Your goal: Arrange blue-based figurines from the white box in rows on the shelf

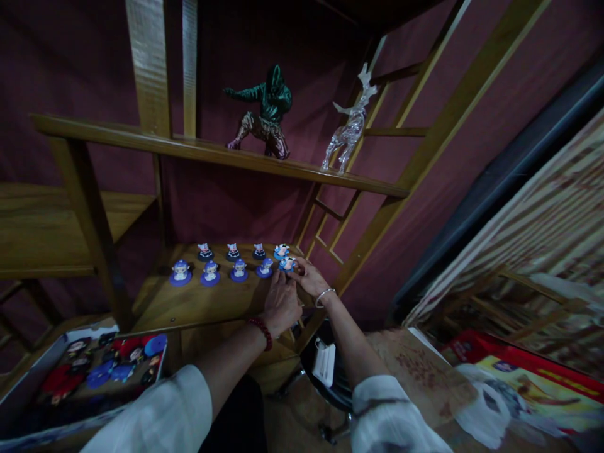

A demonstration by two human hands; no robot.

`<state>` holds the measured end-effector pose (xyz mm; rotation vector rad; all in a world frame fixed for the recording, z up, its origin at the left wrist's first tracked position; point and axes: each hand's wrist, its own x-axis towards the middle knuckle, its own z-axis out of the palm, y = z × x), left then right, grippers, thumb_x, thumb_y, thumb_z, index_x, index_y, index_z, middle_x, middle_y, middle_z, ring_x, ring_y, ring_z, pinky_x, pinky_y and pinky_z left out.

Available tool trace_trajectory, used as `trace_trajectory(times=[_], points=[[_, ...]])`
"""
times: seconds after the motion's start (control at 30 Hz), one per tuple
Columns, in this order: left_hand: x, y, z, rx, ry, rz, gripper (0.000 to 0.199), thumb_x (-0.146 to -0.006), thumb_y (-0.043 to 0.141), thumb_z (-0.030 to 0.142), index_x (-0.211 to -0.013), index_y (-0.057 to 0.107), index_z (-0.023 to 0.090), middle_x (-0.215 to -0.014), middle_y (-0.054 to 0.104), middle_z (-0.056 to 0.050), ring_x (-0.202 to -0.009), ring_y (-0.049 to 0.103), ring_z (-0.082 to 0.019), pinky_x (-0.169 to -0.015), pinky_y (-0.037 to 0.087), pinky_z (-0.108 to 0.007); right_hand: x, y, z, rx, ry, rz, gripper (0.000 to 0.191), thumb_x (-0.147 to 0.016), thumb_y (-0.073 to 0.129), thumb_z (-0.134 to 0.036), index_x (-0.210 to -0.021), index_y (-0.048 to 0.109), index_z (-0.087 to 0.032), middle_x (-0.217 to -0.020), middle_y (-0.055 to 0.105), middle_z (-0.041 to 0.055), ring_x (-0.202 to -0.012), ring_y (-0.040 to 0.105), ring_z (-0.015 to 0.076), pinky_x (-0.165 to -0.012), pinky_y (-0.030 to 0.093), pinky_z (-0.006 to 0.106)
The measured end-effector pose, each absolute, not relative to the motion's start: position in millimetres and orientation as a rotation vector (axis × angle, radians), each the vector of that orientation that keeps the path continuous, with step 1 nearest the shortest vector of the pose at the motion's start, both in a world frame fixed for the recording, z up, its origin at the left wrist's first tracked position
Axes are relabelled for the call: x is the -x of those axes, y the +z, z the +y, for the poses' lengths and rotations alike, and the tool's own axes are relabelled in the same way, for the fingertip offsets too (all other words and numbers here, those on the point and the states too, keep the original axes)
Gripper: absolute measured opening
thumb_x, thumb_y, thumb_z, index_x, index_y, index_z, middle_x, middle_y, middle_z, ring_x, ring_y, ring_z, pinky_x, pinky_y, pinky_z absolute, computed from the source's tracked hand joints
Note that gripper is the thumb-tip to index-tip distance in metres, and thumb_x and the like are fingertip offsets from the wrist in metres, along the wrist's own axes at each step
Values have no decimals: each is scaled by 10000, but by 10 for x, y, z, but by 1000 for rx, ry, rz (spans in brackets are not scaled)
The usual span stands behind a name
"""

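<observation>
At the right end of the lower wooden shelf (155, 308), a small blue-and-white figurine (287, 264) is between my two hands. My right hand (309, 277) pinches it from the right side. From below, my left hand (283, 305) closes on it, its fingertips partly hidden behind the hand. Just behind stands another blue-and-white figurine (282, 250). To the left, a front row of purple figurines on round bases, one of them this purple figurine (239, 270), stands before a back row of dark-based figurines, including this dark-based figurine (232, 251).
Above, the upper shelf (198, 148) carries a crouching green statue (268, 107) and a clear deer statue (349, 126). Lower left, an open box (163, 368) holds several red and blue figurines. A black stool (340, 365), plastic bags (486, 402) and a red box (542, 384) are at the right.
</observation>
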<state>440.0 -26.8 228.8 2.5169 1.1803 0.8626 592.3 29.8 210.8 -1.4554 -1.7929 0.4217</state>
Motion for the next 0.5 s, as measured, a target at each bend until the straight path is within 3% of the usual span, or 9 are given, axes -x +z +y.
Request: trace_trajectory(times=[0.3, 0.5], points=[[-4395, 2286, -259, -2544, 776, 1200, 485, -702, 449, 194, -1121, 519, -41, -1204, 511, -228, -1210, 371, -273, -1074, 167, -372, -5919, 2091, 293, 1502, 356, -1808, 305, -688, 624, -305, -976, 577, -217, -899, 602, 22, -837, 546, 170, -779, 439, 308], [-4383, 2286, -260, -2574, 730, 1214, 497, -701, 441, 204, -1129, 514, -38, -1227, 498, -221, -1224, 357, -267, -1078, 163, -374, -5931, 2061, 315, 1528, 293, -1857, 265, -713, 589, -323, -952, 566, -212, -876, 591, 8, -804, 539, 153, -759, 439, 297]])
